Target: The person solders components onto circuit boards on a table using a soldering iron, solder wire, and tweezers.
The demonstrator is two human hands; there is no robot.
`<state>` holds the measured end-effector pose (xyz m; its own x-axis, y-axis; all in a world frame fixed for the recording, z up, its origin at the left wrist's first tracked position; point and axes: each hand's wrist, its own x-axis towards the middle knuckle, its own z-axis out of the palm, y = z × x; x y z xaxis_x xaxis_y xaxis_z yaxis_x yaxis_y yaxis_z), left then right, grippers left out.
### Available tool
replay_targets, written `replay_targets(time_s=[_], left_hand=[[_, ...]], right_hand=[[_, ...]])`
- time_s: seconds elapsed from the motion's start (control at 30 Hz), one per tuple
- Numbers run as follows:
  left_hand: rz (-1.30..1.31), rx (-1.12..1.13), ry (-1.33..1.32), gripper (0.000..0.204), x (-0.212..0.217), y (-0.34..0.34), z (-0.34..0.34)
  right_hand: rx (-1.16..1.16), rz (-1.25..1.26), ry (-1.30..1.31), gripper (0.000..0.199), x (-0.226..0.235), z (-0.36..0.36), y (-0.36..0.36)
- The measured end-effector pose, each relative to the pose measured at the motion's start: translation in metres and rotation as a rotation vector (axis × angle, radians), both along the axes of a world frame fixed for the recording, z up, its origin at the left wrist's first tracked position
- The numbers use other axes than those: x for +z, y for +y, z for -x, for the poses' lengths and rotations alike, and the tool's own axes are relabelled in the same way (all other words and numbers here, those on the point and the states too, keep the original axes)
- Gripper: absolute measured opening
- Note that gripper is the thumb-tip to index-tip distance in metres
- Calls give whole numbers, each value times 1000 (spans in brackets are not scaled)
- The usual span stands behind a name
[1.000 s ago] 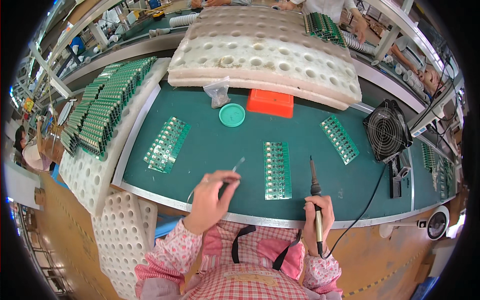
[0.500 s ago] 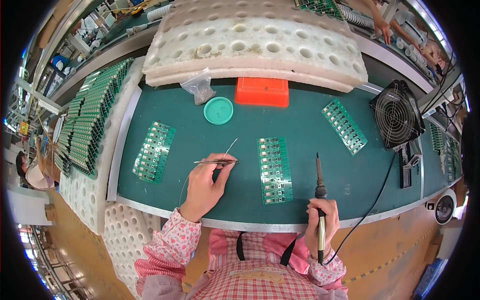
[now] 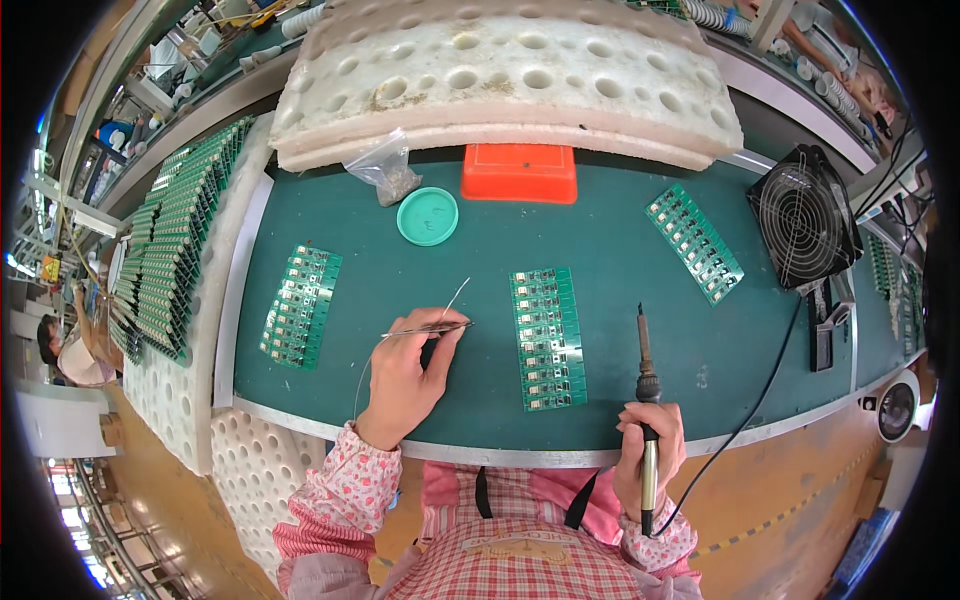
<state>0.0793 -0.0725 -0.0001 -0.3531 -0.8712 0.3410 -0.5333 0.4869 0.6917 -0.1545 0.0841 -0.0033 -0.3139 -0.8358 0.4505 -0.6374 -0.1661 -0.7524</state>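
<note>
My left hand (image 3: 405, 388) is closed around metal tweezers (image 3: 415, 331), which lie across the fingers. A thin solder wire (image 3: 458, 293) rises past the fingertips, its tail trailing down beside the wrist. In my right hand (image 3: 655, 445) is a soldering iron (image 3: 646, 352), held upright near the table's front edge with its tip pointing away from me. Between the hands lies a green circuit board panel (image 3: 547, 340) with rows of small parts; neither tool touches it. A second panel (image 3: 300, 308) rests to the left, and a third panel (image 3: 695, 243) lies tilted at the right.
A red box (image 3: 519, 174), a round teal lid (image 3: 428, 216) and a clear bag (image 3: 388, 176) sit before the holed white foam block (image 3: 500, 110). At right stands a black fan (image 3: 803, 217), with the iron's cable (image 3: 745, 425) below. Stacked boards (image 3: 185, 240) line the left.
The whole view has shifted slightly. Both hands keep their grips on the tweezers, wire and iron. Another person's hand at the top right has moved away from where it hung.
</note>
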Motion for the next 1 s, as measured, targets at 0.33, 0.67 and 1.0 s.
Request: replay_targets(time_s=[0.33,0.67,1.0], left_hand=[[15,-7,-23,10,-2,0,1],[-27,-53,20,10,8,22,7],[-155,-84,114,7,8,79,29]], right_hand=[[-19,26,36,20,-2,0,-1],[-37,111,-8,14,-2,-3,0],[-68,162,-67,17,-9,-4,5]])
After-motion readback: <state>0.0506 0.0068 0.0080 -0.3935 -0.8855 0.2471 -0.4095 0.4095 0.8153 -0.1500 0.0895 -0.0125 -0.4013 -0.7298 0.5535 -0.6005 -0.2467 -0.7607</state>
